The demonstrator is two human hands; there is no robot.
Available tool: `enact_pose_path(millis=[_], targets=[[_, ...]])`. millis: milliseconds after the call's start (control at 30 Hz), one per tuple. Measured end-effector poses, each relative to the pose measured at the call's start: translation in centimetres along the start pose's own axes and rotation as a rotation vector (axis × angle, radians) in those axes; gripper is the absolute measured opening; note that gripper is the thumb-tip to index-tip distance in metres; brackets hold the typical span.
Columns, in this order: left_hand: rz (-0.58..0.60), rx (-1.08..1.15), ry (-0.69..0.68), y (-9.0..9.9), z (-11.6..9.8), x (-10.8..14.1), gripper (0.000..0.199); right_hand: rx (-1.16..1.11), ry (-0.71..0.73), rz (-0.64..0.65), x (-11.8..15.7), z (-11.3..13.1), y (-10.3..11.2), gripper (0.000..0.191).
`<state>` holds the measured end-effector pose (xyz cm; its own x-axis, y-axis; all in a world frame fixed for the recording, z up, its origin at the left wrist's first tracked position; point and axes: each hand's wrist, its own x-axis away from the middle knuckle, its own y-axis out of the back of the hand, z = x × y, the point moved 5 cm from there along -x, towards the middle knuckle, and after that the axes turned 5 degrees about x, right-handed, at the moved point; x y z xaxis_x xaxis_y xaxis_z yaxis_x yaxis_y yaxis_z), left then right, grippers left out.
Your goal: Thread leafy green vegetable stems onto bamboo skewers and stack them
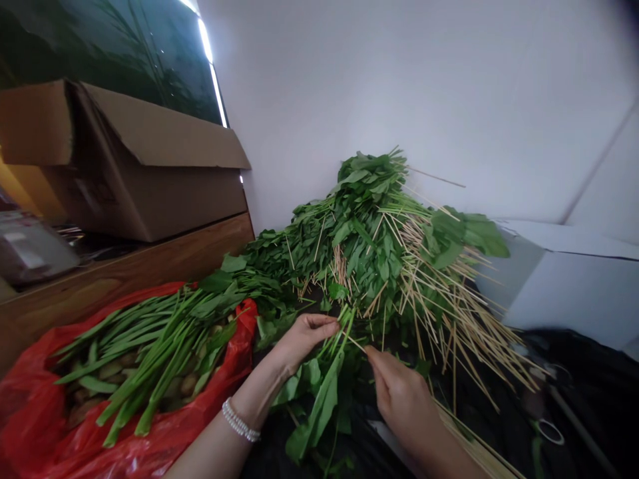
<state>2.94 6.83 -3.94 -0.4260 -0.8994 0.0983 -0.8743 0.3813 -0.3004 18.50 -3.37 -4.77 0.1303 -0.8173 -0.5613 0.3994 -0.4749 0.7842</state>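
1. Left hand [304, 339]: the thumb and fingers are drawn together on the upper stems of a leafy bunch [314, 399], which hangs below the grip. A pearl bracelet [240, 420] encircles the wrist.
2. Right hand [402, 399]: the thumb and fingertips are brought together on a pale stick [357, 344], which runs toward the stems in the left hand. The stick is thin and the fingertips partly hide it, so this appears to be a pinch, though contact cannot be fully confirmed from this angle.
3. Current state: only the leafy bunch is held apart from the main mass, and most of the material remains in the heap.
4. Left of the hands: a red plastic bag [150, 439] holds long green shoots [150, 359] over tan lumps [187, 384], whose exact kind cannot be settled.
5. Directly ahead: a large heap of leafy greens [372, 233] lies on a dark-covered surface [574, 379], against the wall. Many pale sticks [449, 319] fan out from it toward the right.
6. Far left: a cardboard box [150, 173], its flaps raised, rests on a wooden ledge [124, 279].
7. Far right: a white box [559, 286] stands beside the heap, near a white wall [449, 80].
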Motion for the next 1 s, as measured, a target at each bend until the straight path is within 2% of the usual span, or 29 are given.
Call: enact_pose_path(millis=[133, 300, 467, 600, 733, 833, 933, 1000], targets=[[-0.004, -0.015, -0.013, -0.2, 0.2, 0.1, 0.031, 0.016, -0.005, -0.027, 0.2, 0.4, 0.0, 0.042], [0.094, -0.039, 0.009, -0.8, 0.6, 0.1, 0.031, 0.014, -0.017, -0.021, 0.3, 0.5, -0.2, 0.04], [0.132, -0.103, -0.008, -1.5, 0.8, 0.3, 0.03, 0.005, -0.023, 0.008, 0.2, 0.8, -0.6, 0.038], [0.149, -0.155, -0.037, -1.7, 0.6, 0.5, 0.034, 0.02, -0.014, -0.028, -0.1, 0.8, -0.2, 0.034], [0.076, -0.071, -0.141, -0.2, -1.1, 0.1, 0.054, -0.033, -0.003, -0.13, -0.6, -0.1, 2.1, 0.028], [-0.072, -0.045, -0.223, 1.4, -1.9, -0.6, 0.054, -0.115, -0.167, -0.274, -0.5, -2.2, 4.9, 0.031], [-0.12, -0.27, -0.295, 1.7, -1.4, -1.3, 0.042, -0.193, -0.352, -0.359, 0.2, -4.8, 6.8, 0.034], [-0.082, -0.52, -0.369, 1.3, -0.6, -1.4, 0.031, -0.251, -0.377, -0.369, 0.6, -6.0, 7.0, 0.032]])
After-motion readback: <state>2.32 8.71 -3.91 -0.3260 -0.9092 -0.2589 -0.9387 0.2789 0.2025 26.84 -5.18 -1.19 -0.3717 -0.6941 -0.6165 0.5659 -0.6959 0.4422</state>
